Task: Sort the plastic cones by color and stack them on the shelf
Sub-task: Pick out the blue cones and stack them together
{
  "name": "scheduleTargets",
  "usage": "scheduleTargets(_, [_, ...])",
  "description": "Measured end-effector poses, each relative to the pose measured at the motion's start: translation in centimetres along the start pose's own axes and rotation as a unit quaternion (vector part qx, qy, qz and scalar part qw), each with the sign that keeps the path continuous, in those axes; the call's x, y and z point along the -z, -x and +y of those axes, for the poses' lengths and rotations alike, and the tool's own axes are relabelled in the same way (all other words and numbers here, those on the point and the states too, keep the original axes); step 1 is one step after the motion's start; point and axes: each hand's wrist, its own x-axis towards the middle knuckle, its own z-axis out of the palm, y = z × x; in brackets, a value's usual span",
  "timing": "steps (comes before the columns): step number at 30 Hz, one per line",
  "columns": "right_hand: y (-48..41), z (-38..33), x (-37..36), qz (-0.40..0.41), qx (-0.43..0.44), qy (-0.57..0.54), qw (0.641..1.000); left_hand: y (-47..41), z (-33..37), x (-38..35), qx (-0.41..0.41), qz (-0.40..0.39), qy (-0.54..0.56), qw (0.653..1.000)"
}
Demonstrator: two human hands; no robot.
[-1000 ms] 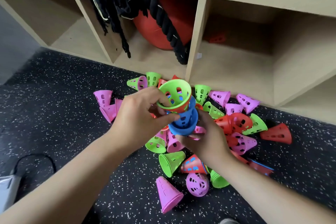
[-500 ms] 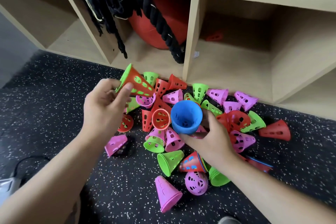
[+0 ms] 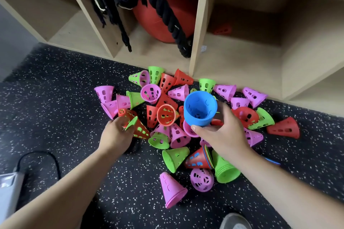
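Note:
A heap of pink, green and red perforated cones [image 3: 178, 134] lies on the speckled black floor in front of the wooden shelf [image 3: 197, 42]. My right hand [image 3: 223, 135] grips a nested stack of blue cones [image 3: 200, 108] from below, wide mouth facing up, just above the heap's middle. My left hand [image 3: 115, 134] is low at the heap's left edge, fingers closed on a red cone nested with a green one [image 3: 138, 128], which lies tilted near the floor. One red cone [image 3: 222, 29] sits deep in the right shelf compartment.
A red ball [image 3: 154, 24] and a thick black rope [image 3: 171, 20] fill the middle compartment; thin black cords hang to their left. A grey device with a black cable [image 3: 7, 188] lies at the lower left. A shoe tip [image 3: 235, 221] shows at the bottom edge.
My left hand pulled the green and red cones off the blue stack, carried them left, then lowered them to the heap's left edge. My right hand kept the blue stack, tilting its mouth upward.

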Motion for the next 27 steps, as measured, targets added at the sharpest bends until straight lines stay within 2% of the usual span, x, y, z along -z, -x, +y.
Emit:
scheduleTargets(2, [0.0,-0.2,0.4,0.006,-0.003,0.011,1.0,0.9,0.9,0.2,-0.048,0.045,0.017,0.998])
scheduleTargets(3, [0.0,-0.5,0.6,0.006,-0.005,0.018,1.0,1.5,1.6,0.3,-0.1,0.053,0.025,0.993])
scheduleTargets(5, [0.0,-1.1,1.0,-0.002,-0.004,0.035,0.999,2.6,3.5,0.4,-0.221,0.019,0.028,0.975])
scheduleTargets(7, [0.1,-2.0,1.4,-0.016,0.003,0.057,0.998,3.9,5.9,0.2,-0.289,-0.056,0.037,0.955])
scheduleTargets(10, [0.2,-3.2,1.8,-0.05,0.015,0.069,0.996,5.6,9.5,-0.7,-0.33,-0.137,0.123,0.926])
scheduleTargets(12, [0.4,-3.8,2.2,-0.073,0.028,0.067,0.995,6.5,11.1,-1.5,-0.35,-0.124,0.17,0.913])
scheduleTargets(15, [1.0,-4.2,3.6,-0.145,0.02,0.018,0.989,7.5,11.7,-2.1,-0.342,-0.103,0.213,0.909])
scheduleTargets(17, [1.6,-3.9,5.1,-0.159,0.013,-0.015,0.987,8.0,11.4,-2.4,-0.331,-0.09,0.238,0.909])
scheduleTargets(21, [3.0,-2.7,9.0,-0.044,-0.026,-0.054,0.997,8.2,10.6,-3.2,-0.305,-0.048,0.248,0.918])
scheduleTargets(24, [4.4,-1.1,11.6,0.044,-0.043,0.006,0.998,8.2,10.5,-4.1,-0.289,-0.05,0.247,0.924])
scheduleTargets(27, [6.2,0.2,13.5,0.095,-0.065,0.056,0.992,8.6,10.8,-5.2,-0.294,-0.062,0.242,0.923])
